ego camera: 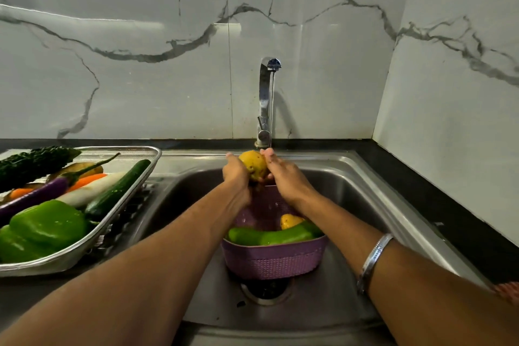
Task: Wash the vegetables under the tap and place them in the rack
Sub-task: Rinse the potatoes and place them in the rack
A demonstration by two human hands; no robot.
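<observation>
Yellow potato held under tap stream, above sink; left hand and right hand both curl round it, one per side. Judged firm, fairly light, wet skin slippery; grip w/ palms round the middle. Purple basket below holds a green pepper and 2nd potato. Rack at left already crowded w/ veg; little free space.

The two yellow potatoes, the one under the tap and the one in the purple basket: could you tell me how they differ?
The held potato is up under the tap, gripped between the left hand and right hand; the basket potato lies untouched in the purple basket. The held one shows almost whole; the basket one is half hidden behind a green pepper. Both are yellow and speckled.
</observation>
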